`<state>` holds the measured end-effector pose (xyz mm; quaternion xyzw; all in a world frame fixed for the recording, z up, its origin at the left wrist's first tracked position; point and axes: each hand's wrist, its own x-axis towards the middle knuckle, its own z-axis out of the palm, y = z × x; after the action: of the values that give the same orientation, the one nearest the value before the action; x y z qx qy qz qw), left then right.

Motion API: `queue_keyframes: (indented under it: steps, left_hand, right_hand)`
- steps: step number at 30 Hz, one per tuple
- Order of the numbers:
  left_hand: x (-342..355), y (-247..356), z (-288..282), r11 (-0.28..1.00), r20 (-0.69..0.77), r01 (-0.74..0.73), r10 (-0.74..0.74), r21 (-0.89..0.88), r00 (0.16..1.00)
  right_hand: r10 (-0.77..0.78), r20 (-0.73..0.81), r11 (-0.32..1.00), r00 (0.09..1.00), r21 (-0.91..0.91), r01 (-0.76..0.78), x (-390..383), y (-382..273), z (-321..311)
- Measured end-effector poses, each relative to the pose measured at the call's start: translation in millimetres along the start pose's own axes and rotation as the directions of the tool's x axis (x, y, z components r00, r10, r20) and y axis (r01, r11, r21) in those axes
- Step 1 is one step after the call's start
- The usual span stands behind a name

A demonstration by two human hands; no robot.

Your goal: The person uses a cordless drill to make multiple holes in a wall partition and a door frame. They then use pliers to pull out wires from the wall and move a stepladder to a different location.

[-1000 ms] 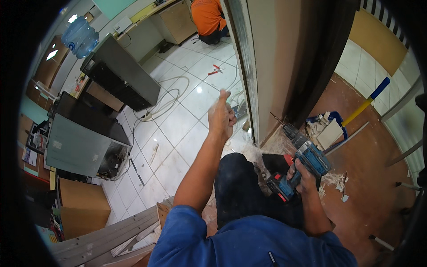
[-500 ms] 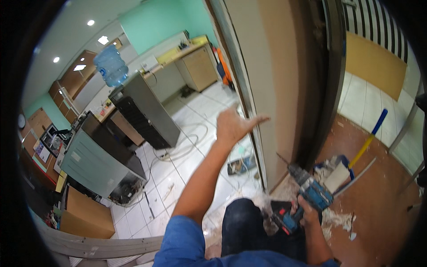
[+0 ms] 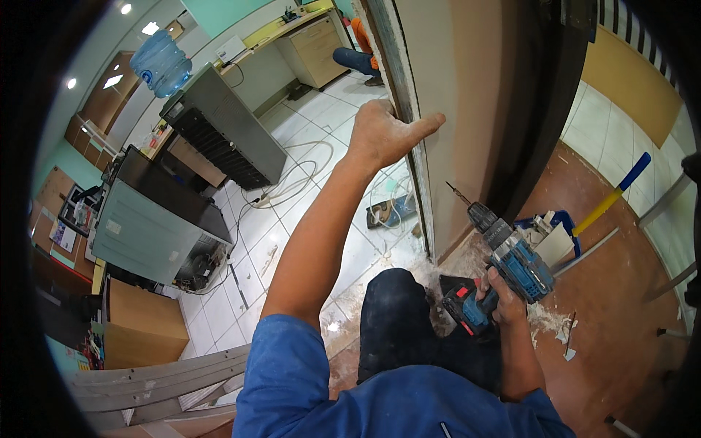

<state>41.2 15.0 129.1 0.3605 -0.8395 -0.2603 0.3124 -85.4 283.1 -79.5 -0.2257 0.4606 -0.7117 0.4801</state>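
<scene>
A blue and black cordless drill [image 3: 504, 252] is in my right hand [image 3: 507, 299], its fingers wrapped round the handle. The thin bit slants up and left, apart from the beige wall panel [image 3: 431, 66]. My left hand [image 3: 385, 133] grips the raw vertical edge [image 3: 418, 157] of that wall. Its thumb lies toward the beige face, and its other fingers are curled and partly hidden. Beyond the edge, a blue power tool [image 3: 393, 212] lies on the white tiles with a cable beside it.
A blue tray [image 3: 561, 219] of scraps and a yellow-and-blue handle [image 3: 613, 193] stand on the brown floor at right, near white debris [image 3: 551, 321]. Farther left are a water dispenser [image 3: 226, 128] and a fridge [image 3: 146, 233]. A person [image 3: 358, 58] crouches behind the wall.
My left hand has moved up along the wall edge and closed round it more. The drill stays in my right hand, its bit slightly higher. The view has tilted downward.
</scene>
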Motion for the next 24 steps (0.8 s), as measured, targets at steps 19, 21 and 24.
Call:
queue_keyframes:
  steps: [19, 21, 24]
  left_hand:
    - [0, 2, 0, 0.996, 0.036, 0.026, -0.023, -0.08, 0.999]
    - [1, 0, 0, 0.996, 0.054, 0.03, -0.025, -0.087, 0.998]
    - [2, -7, 2, 0.993, 0.039, -0.006, 0.011, -0.116, 0.999]
  right_hand:
    - [-0.067, 0.055, 0.978, 0.996, -0.196, 0.076, 17, -8, 7]
    - [-0.077, 0.066, 0.932, 0.995, -0.351, 0.095, 20, -6, 3]
    - [-0.096, 0.124, 0.916, 0.988, -0.378, 0.137, 23, -4, -3]
